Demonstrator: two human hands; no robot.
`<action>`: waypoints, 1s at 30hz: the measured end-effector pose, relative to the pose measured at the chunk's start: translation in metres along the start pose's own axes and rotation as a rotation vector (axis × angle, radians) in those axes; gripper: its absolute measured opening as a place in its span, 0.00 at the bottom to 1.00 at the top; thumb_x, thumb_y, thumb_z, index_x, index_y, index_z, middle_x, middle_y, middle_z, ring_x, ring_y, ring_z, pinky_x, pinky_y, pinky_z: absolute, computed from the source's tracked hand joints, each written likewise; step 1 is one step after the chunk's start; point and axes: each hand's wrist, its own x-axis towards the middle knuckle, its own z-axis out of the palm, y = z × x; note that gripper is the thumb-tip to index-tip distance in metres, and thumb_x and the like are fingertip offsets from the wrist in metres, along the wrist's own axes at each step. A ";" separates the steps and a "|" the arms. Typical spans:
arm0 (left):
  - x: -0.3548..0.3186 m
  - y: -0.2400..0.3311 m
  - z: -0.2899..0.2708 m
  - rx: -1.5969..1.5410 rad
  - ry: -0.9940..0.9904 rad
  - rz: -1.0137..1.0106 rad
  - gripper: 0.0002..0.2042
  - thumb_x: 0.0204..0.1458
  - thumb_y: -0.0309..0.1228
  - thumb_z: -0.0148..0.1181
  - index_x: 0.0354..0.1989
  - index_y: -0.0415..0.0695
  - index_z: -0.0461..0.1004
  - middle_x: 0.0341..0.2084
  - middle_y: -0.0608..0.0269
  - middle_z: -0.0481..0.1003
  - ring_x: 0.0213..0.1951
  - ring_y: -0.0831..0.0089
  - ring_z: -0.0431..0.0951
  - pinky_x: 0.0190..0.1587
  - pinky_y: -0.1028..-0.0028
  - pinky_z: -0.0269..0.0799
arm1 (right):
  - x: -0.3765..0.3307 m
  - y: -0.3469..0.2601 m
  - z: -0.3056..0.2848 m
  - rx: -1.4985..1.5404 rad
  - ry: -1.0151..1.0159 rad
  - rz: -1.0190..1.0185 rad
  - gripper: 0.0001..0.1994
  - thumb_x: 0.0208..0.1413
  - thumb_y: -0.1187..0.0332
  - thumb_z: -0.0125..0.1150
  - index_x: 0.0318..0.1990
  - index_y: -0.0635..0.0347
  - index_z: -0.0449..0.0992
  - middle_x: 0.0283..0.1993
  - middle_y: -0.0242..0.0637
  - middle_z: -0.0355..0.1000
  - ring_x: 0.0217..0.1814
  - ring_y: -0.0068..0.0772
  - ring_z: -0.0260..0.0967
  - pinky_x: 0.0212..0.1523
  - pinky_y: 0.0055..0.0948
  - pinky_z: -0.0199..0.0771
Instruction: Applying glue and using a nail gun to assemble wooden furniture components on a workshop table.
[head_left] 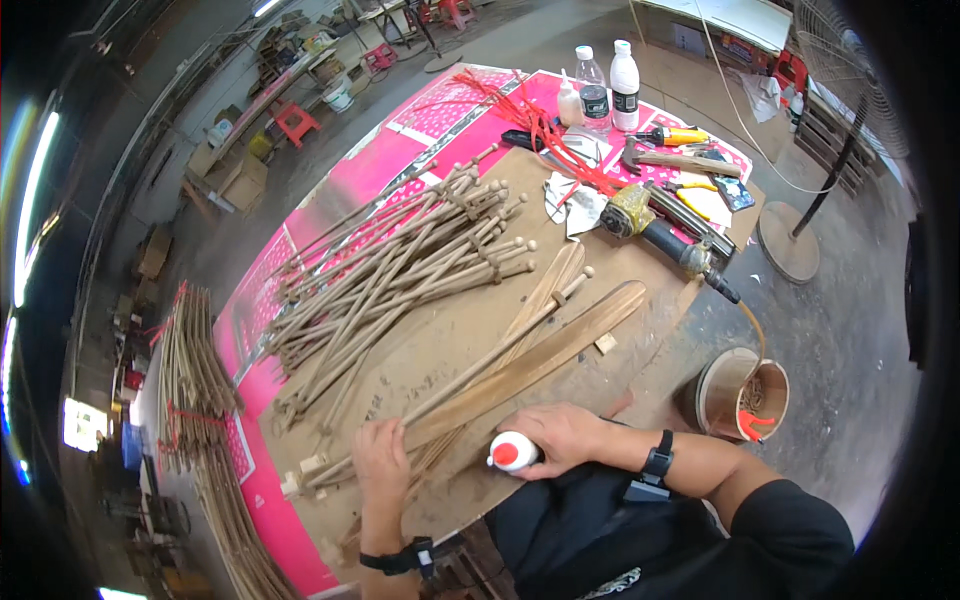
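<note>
My left hand (380,460) is closed around a thin wooden rod (480,362) near its lower end. The rod has a round knob at its far end and a small wooden piece just below the knob. My right hand (560,438) grips a white squeeze bottle (509,455) with a red cap, held close to my body at the table's near edge. Between the hands and reaching away to the right lies a long flat wooden slat (540,368) with a rounded end. A second slat (565,270) lies beneath the rod.
A heap of knobbed rods (400,260) covers the table's left side. Bundled sticks (190,370) stand left. Farther back are a power tool (660,235), a hammer (680,160), red ties (540,125) and bottles (624,85). A bucket (715,390) stands right, a fan (840,140) beyond.
</note>
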 end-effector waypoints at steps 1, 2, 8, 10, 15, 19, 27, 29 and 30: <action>-0.010 0.002 0.005 0.049 0.000 0.003 0.09 0.60 0.28 0.65 0.47 0.41 0.82 0.42 0.51 0.78 0.48 0.49 0.77 0.52 0.54 0.72 | 0.003 0.000 -0.002 -0.015 -0.016 0.003 0.31 0.51 0.50 0.79 0.58 0.56 0.76 0.50 0.43 0.80 0.49 0.50 0.81 0.49 0.44 0.83; -0.019 0.003 0.009 0.098 0.000 0.005 0.10 0.60 0.30 0.66 0.48 0.42 0.82 0.42 0.51 0.77 0.47 0.50 0.76 0.52 0.54 0.72 | 0.003 -0.001 -0.001 -0.023 -0.021 0.012 0.32 0.51 0.50 0.79 0.59 0.57 0.76 0.51 0.43 0.80 0.50 0.51 0.80 0.50 0.45 0.83; -0.045 0.016 0.040 0.122 0.052 -0.030 0.19 0.59 0.34 0.69 0.58 0.45 0.79 0.45 0.52 0.76 0.49 0.49 0.75 0.54 0.53 0.71 | 0.000 0.000 -0.001 -0.040 -0.002 0.017 0.32 0.50 0.50 0.80 0.58 0.58 0.77 0.50 0.43 0.80 0.50 0.53 0.80 0.50 0.45 0.82; -0.051 0.016 0.041 0.109 0.096 -0.049 0.20 0.59 0.35 0.70 0.58 0.45 0.79 0.45 0.52 0.76 0.49 0.48 0.75 0.54 0.52 0.71 | 0.005 -0.006 -0.002 -0.041 -0.001 0.024 0.31 0.49 0.51 0.81 0.56 0.57 0.78 0.48 0.44 0.79 0.48 0.53 0.80 0.49 0.44 0.82; -0.056 0.021 0.045 0.091 0.144 -0.082 0.21 0.56 0.35 0.73 0.57 0.44 0.79 0.47 0.51 0.77 0.52 0.48 0.75 0.56 0.53 0.71 | 0.004 -0.009 -0.002 -0.042 -0.031 0.040 0.28 0.50 0.52 0.80 0.55 0.55 0.78 0.48 0.43 0.79 0.49 0.52 0.80 0.49 0.44 0.82; -0.054 0.023 0.047 0.078 0.187 -0.065 0.19 0.54 0.34 0.74 0.54 0.45 0.82 0.45 0.55 0.77 0.50 0.51 0.76 0.54 0.54 0.71 | 0.004 -0.008 -0.002 -0.100 -0.008 0.031 0.29 0.49 0.52 0.81 0.55 0.56 0.78 0.48 0.44 0.80 0.49 0.52 0.80 0.50 0.44 0.83; -0.053 0.028 0.048 0.040 0.218 -0.016 0.13 0.57 0.33 0.70 0.50 0.48 0.85 0.40 0.61 0.77 0.46 0.57 0.76 0.50 0.57 0.71 | 0.002 -0.002 0.003 -0.119 0.005 0.045 0.32 0.47 0.51 0.82 0.55 0.60 0.78 0.48 0.47 0.81 0.50 0.53 0.81 0.51 0.44 0.82; -0.054 0.033 0.045 0.037 0.219 -0.039 0.13 0.57 0.32 0.70 0.50 0.48 0.85 0.40 0.61 0.77 0.46 0.57 0.76 0.50 0.57 0.71 | 0.001 -0.002 0.002 -0.131 0.012 0.056 0.32 0.47 0.51 0.82 0.54 0.60 0.78 0.48 0.47 0.81 0.49 0.54 0.81 0.50 0.44 0.83; -0.055 0.033 0.044 0.036 0.220 -0.055 0.12 0.58 0.32 0.69 0.50 0.48 0.85 0.40 0.60 0.77 0.46 0.57 0.76 0.50 0.58 0.71 | 0.001 -0.001 0.002 -0.130 0.009 0.055 0.32 0.47 0.51 0.82 0.54 0.60 0.78 0.48 0.47 0.81 0.49 0.54 0.81 0.50 0.44 0.83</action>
